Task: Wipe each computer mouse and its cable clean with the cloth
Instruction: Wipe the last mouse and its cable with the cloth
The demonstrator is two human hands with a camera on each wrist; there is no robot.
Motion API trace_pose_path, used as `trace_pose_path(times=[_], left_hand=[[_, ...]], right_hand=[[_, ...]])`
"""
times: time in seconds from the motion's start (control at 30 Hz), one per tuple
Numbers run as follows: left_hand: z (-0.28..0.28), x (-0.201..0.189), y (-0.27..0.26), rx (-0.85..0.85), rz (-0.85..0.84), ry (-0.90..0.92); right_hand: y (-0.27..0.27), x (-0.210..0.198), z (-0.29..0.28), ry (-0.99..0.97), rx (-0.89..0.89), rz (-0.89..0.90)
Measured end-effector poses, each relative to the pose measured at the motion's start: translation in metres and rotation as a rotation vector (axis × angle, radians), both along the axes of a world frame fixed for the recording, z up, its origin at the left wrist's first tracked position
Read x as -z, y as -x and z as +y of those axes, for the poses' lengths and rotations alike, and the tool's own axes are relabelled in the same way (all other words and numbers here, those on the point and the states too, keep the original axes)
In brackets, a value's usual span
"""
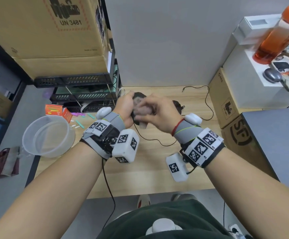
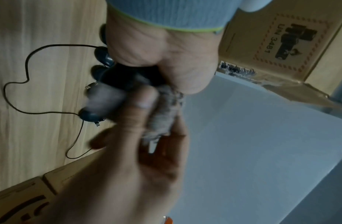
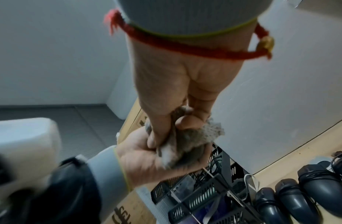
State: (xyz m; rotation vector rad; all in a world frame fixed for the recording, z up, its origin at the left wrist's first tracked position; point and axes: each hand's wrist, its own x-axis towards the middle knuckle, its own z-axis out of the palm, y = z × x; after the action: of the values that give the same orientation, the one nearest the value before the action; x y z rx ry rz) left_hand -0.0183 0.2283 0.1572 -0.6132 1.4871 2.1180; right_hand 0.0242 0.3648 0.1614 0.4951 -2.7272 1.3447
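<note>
Left hand [image 1: 125,107]: fingers curled round a smooth, rounded black mouse [image 2: 118,75], held above the worktop.
Right hand [image 1: 159,112]: fingers bunch a fuzzy grey cloth [image 3: 185,141] against that mouse.
Cable [image 1: 150,138]: thin black cord hanging from the mouse onto the worktop.
Worktop [image 1: 140,171]: pale wood grain.
Other mice [image 3: 293,197]: glossy dark ovals lying side by side.
Bowl [image 1: 48,135]: round, translucent plastic, at the left edge.

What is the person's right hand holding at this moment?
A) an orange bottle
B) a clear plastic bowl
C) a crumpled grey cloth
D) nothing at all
C: the right hand pinches a crumpled grey cloth in its fingers and presses it on the dark mouse that the left hand grips.
</note>
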Motion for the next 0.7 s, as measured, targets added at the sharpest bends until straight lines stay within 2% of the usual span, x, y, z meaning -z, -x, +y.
trace_pose_path(times=[0.1, 0.2, 0.27, 0.33, 0.4, 0.5, 0.6, 0.63, 0.7], left_hand=[[-0.005, 0.0, 0.006, -0.014, 0.044, 0.065], [-0.006, -0.004, 0.003, 0.058, 0.084, 0.115], [-0.004, -0.004, -0.001, 0.116, 0.103, 0.126], [0.002, -0.003, -0.005, 0.134, 0.115, 0.133], [0.008, -0.001, -0.005, 0.115, 0.133, 0.148], [0.008, -0.002, 0.001, 0.081, 0.131, 0.159], [0.005, -0.009, -0.002, 0.229, 0.081, -0.003], [0.006, -0.011, -0.004, 0.253, 0.102, -0.048], [0.012, -0.012, -0.006, 0.254, 0.166, -0.092]], right_hand=[[-0.01, 0.006, 0.005, 0.02, -0.104, -0.06], [-0.002, 0.006, 0.017, 0.241, 0.006, -0.191], [0.009, 0.007, 0.021, 0.353, 0.167, -0.222], [0.02, 0.013, 0.026, 0.275, 0.314, -0.184], [0.021, 0.015, 0.026, 0.155, 0.371, -0.13], [0.008, 0.004, 0.015, 0.105, 0.263, -0.015], [-0.001, -0.007, 0.009, 0.011, 0.073, 0.078], [0.002, -0.009, 0.007, -0.008, 0.071, 0.076], [0.014, -0.011, 0.007, -0.05, 0.178, 0.041]])
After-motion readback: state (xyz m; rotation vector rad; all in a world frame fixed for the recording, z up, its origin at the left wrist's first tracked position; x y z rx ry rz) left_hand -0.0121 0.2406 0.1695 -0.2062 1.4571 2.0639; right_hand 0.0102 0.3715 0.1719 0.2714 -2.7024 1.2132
